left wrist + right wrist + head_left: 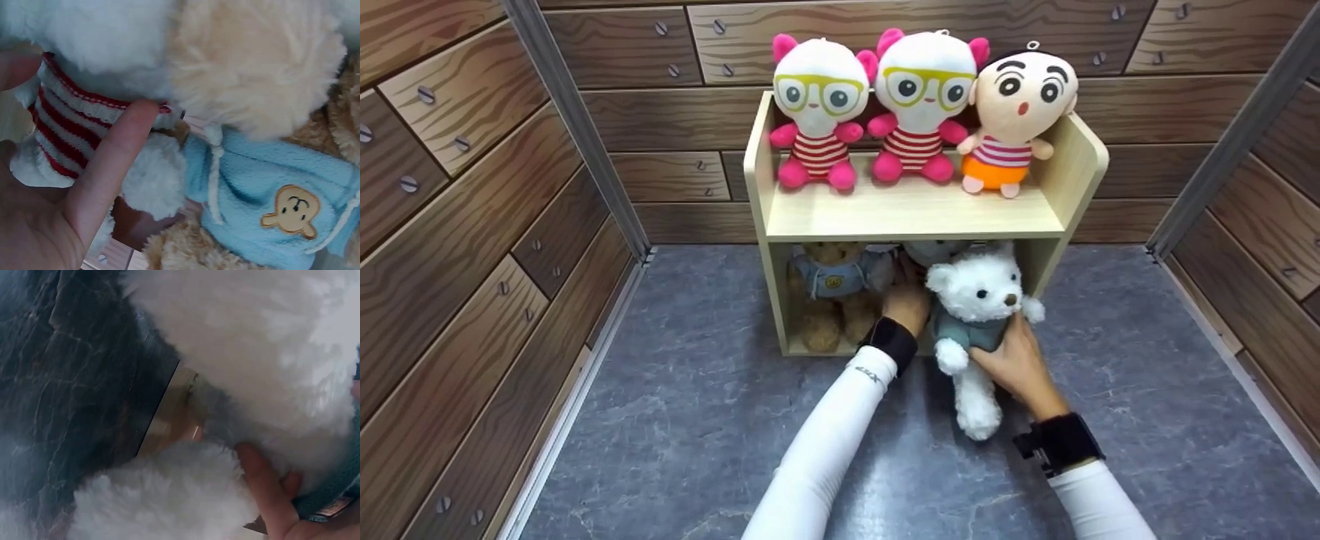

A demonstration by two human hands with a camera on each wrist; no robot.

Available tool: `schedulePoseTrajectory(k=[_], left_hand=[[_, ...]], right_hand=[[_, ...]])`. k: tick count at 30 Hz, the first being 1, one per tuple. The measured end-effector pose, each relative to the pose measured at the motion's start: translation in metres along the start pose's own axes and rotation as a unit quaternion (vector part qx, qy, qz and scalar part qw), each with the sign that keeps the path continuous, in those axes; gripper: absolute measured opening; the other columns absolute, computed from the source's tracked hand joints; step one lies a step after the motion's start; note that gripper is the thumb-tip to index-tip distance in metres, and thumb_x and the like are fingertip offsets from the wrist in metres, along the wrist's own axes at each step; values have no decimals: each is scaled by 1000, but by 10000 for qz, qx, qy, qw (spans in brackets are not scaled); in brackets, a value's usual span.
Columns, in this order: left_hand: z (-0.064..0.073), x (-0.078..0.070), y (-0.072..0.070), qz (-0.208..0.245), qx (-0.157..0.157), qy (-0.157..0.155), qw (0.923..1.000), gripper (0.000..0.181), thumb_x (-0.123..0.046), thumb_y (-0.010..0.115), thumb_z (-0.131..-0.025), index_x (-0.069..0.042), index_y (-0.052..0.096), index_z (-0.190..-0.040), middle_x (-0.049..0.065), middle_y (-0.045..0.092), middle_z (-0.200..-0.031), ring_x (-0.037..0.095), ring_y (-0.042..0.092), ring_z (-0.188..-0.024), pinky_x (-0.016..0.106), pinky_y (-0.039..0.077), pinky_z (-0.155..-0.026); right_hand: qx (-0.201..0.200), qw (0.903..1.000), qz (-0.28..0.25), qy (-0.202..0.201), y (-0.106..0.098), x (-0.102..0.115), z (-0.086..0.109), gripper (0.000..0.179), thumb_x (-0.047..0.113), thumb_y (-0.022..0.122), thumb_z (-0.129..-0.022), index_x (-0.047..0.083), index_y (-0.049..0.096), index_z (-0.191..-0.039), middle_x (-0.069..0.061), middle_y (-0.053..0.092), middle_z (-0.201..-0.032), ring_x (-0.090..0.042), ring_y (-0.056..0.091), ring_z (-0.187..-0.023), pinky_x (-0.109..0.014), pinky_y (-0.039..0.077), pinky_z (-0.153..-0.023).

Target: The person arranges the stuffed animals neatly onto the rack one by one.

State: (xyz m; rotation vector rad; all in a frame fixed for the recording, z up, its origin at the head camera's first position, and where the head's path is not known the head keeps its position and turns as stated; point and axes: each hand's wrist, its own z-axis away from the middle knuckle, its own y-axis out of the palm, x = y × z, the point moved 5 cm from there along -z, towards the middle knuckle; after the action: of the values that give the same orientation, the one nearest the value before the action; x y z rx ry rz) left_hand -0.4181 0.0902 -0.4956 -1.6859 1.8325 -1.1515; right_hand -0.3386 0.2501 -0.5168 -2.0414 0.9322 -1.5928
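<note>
Sleeves: white, nearest the head camera; the left sleeve (814, 465) reaches toward the shelf opening, the right sleeve (1099, 499) lies lower right.
Surface: grey, marbled (682, 420), bearing the shelf.
Shelf: pale, two-level unit (915, 214); lower front partly blocked by both arms.
White bear: (979, 289) upright at the lower compartment's mouth, right half, one leg hanging past the front edge; contact with the surface cannot be confirmed.
Brown bear: (841, 281) seated in the lower left, blue top facing out.
Striped toy: (73, 121) between the two bears, further back, largely hidden in the head view.
Top row: two pink-eared dolls (820, 154) and an orange-shorts doll (997, 157), seated.
Right hand: (1018, 361) closed firmly about the white bear's lower body, thumb in front. Trunk hold judged sound; fur or a limb would twist.
Left hand: (907, 304) spread, one straight finger against the striped shirt. Light, steady pressure advised; a hard shove could tip the neighbours.
Paw: outer one (1033, 309) near the shelf's right wall; likely to snag, so tuck it in.
</note>
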Motion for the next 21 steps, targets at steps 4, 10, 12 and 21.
schedulePoseTrajectory(k=[4, 10, 12, 21], left_hand=[[-2, -3, 1, 164, 232, -45, 9996, 49, -33, 63, -96, 4, 64, -128, 25, 53, -140, 32, 62, -118, 22, 52, -50], [-1, -8, 1, -27, -108, -179, 9998, 37, -30, 66, -93, -3, 73, -118, 26, 56, -137, 32, 64, -115, 30, 55, -54], [0, -10, 5, 18, 13, -152, 9999, 34, -32, 66, -92, -7, 76, -112, 28, 54, -139, 36, 60, -121, 32, 56, -56], [16, -16, 25, -72, -55, -238, 9997, 38, -46, 54, -97, -19, 79, -106, 34, 29, -154, 46, 32, -144, 45, 56, -81]], right_hand=[[-160, 9998, 84, -105, -1, 2, -1, 90, 21, 73, -76, -13, 27, -146, -44, 45, -133, -56, 45, -125, -62, 37, -104], [-279, 9994, 53, -199, -2, 0, -2, 81, 18, 71, -77, -16, 35, -141, -42, 49, -130, -56, 47, -122, -61, 38, -104], [-307, 9993, 29, -233, -2, -1, -2, 79, 17, 71, -76, -17, 37, -139, -41, 50, -129, -57, 48, -121, -62, 38, -103], [-605, 9964, 28, -598, -2, -4, -2, 71, 9, 72, -71, -19, 44, -130, -43, 55, -120, -60, 54, -111, -64, 43, -96]])
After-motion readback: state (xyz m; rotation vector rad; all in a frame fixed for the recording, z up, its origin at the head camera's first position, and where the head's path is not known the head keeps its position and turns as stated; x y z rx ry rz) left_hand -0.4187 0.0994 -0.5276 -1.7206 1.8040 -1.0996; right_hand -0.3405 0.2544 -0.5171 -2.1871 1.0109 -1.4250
